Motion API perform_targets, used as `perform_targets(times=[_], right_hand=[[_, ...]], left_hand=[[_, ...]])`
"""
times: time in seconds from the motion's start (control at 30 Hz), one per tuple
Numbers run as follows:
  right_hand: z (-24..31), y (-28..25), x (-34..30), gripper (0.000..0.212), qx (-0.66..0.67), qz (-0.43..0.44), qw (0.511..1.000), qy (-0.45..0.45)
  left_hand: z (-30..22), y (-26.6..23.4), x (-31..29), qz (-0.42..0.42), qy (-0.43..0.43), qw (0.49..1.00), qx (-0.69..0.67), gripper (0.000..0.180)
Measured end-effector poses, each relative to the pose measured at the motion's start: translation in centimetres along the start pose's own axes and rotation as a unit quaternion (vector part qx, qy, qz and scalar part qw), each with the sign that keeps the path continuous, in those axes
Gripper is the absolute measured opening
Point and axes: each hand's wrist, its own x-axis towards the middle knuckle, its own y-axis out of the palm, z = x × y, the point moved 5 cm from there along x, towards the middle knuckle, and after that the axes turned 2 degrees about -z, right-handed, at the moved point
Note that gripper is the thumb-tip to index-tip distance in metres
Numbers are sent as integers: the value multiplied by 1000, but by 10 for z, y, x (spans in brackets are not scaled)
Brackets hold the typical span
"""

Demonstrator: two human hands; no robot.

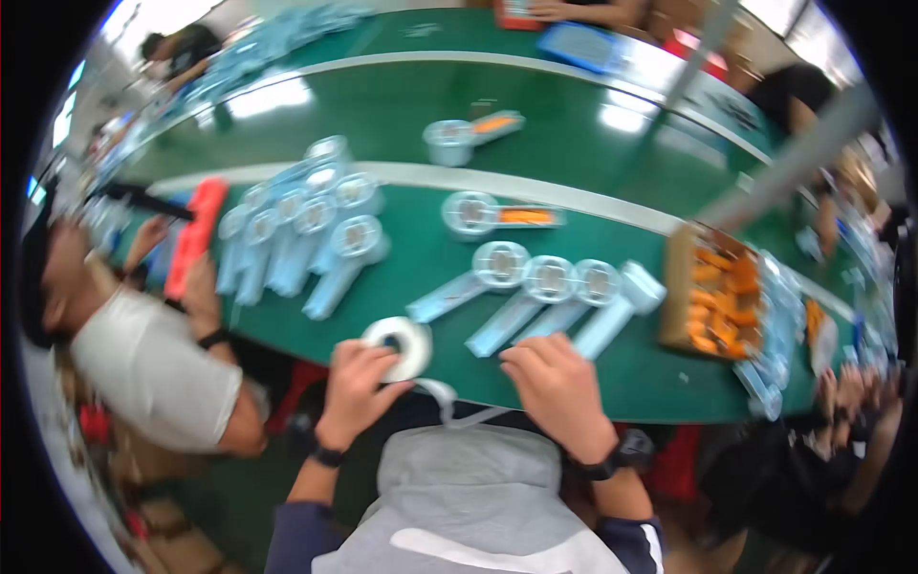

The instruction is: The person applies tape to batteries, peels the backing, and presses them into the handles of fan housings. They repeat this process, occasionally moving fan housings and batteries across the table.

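Note:
My left hand (359, 387) grips a roll of white tape (413, 352) at the table's near edge. From the roll a loose strip of tape (445, 400) hangs down and curves toward the right. My right hand (559, 387) is closed, its fingertips pressed together; whatever they may hold is hidden. Just beyond it lie several light-blue plastic housings (550, 279) with round heads and straight handles. Farther off, one housing (470, 214) has an orange piece (526, 217) in its handle. Motion blurs the picture somewhat.
Several more housings (311, 215) are heaped on the left of the green table (411, 273). A cardboard box (679, 292) of orange pieces stands at right. Another housing (449, 142) lies beyond the white strip. A person in a white shirt (163, 359) holds a red object (196, 237).

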Motion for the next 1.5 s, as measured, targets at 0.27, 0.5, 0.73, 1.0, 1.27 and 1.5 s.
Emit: perform_targets(times=[0.27, 0.5, 0.73, 1.0, 1.27, 1.5], right_hand=[[9, 50, 77, 28, 27, 134, 953, -269], [8, 57, 88, 32, 25, 252, 938, -237], [-24, 19, 81, 27, 129, 7, 977, -168], [-217, -156, -25, 12, -166, -245, 936, 190], [-249, -136, -3, 33, -389, 85, 917, 14], [-215, -156, 2, 21, -240, -115, 964, -8]], left_hand=[[-33, 8, -9, 43, 58, 996, -56, 38], [-55, 21, -9, 113, 168, 941, -271, 40], [-59, 7, 25, 9, 127, 971, -201, 39], [6, 23, -43, -158, -123, 877, -438, 40], [-39, 56, -2, -3, -110, 911, -399, 37], [-59, 40, 38, -72, 16, 937, -340, 50]])
